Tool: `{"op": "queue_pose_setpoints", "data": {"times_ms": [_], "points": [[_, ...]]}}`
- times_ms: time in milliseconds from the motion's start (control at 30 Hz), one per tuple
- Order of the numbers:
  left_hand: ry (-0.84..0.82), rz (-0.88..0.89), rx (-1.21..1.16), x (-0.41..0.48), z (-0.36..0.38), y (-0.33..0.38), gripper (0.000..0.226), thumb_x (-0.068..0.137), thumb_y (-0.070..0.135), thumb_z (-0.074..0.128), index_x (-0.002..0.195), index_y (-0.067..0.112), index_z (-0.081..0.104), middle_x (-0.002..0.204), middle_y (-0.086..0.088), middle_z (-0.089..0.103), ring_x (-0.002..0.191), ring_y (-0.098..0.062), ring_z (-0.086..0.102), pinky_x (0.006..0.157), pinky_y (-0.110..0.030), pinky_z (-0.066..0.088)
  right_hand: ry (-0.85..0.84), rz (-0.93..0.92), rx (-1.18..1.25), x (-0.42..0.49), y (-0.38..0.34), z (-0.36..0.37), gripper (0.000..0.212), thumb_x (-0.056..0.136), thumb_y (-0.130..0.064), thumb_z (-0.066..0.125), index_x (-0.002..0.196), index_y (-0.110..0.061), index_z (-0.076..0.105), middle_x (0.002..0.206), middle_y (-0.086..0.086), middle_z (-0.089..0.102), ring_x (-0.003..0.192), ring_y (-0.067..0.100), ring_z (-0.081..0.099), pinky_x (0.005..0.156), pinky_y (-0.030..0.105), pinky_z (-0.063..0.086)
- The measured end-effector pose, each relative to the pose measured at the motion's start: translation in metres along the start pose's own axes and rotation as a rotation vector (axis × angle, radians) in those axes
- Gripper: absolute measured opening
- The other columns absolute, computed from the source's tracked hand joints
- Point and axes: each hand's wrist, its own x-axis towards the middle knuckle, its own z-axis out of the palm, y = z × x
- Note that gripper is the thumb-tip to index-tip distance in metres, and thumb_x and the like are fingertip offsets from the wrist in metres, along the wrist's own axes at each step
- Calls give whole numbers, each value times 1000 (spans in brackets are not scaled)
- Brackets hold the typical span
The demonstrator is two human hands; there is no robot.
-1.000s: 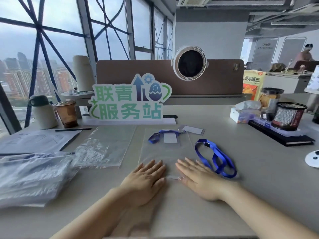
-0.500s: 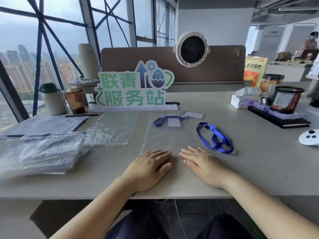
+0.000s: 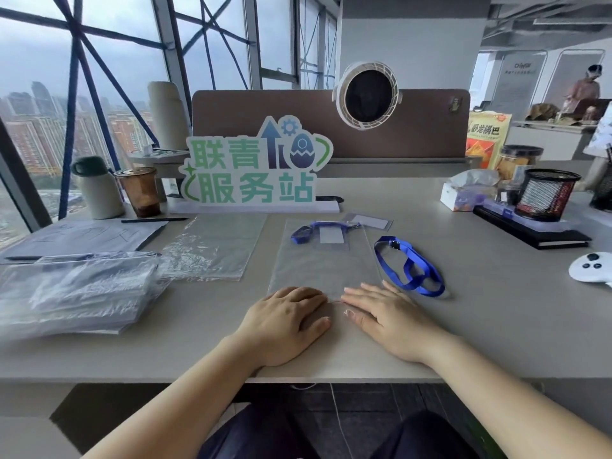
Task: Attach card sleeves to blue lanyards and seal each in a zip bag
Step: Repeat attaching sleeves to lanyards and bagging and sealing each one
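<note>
A clear zip bag [image 3: 326,265] lies flat on the desk in front of me. Inside it, at its far end, sit a folded blue lanyard [image 3: 303,232] and a card sleeve [image 3: 331,235]. My left hand [image 3: 286,321] and my right hand [image 3: 385,314] lie flat, palms down, side by side on the bag's near edge, fingers straight. A second blue lanyard [image 3: 410,266] lies loose on the desk to the right of the bag. Another card sleeve [image 3: 372,222] lies beyond the bag.
A stack of clear bags [image 3: 212,248] lies left of centre, and a larger plastic-wrapped pile [image 3: 73,293] sits at the far left. A green sign [image 3: 256,167] stands behind. A mesh pen cup [image 3: 546,195], tissue box [image 3: 463,195] and white controller [image 3: 591,270] are on the right.
The camera has tilted down, so the desk's front edge and my lap show. Both hands have slid a little nearer along the bag toward its near edge.
</note>
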Motion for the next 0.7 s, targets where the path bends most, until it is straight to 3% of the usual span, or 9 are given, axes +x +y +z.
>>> {"op": "queue_pose_setpoints", "data": {"times_ms": [100, 233, 400, 600, 700], "points": [[19, -11, -21, 1, 2, 1, 61, 90, 68, 24, 140, 36, 36, 145, 20, 34, 136, -6, 28, 111, -28, 27, 21, -4, -32, 0, -1, 1, 105, 62, -82, -20, 141, -39, 35, 150, -23, 27, 141, 0, 17, 116, 27, 0], [-3, -11, -47, 1, 3, 2, 70, 83, 73, 14, 143, 40, 27, 145, 19, 33, 136, -7, 25, 112, -32, 27, 30, -1, 2, -1, 0, 1, 101, 64, -81, -17, 142, -39, 32, 151, -23, 24, 141, -1, 15, 115, 25, -2], [-50, -3, -19, 3, 4, 1, 73, 79, 76, 5, 143, 47, 23, 142, 21, 30, 134, -9, 22, 111, -36, 24, 13, 24, -3, -1, -3, -1, 60, 90, -62, 15, 141, -38, 36, 150, -22, 27, 141, -1, 16, 115, 24, -1], [-54, -9, 41, 5, 0, 6, 71, 82, 77, 14, 143, 44, 26, 141, 18, 30, 133, -11, 24, 111, -35, 24, 15, 2, -66, -1, -2, -1, 94, 69, -75, -16, 142, -40, 31, 150, -25, 24, 142, -2, 11, 117, 32, -4], [-40, -26, 53, 3, -1, 10, 79, 75, 81, 6, 142, 45, 24, 140, 18, 31, 131, -11, 25, 109, -35, 25, 38, -1, -83, -1, -3, 0, 90, 71, -72, -14, 142, -40, 30, 150, -25, 24, 142, -2, 11, 116, 32, -5]]}}
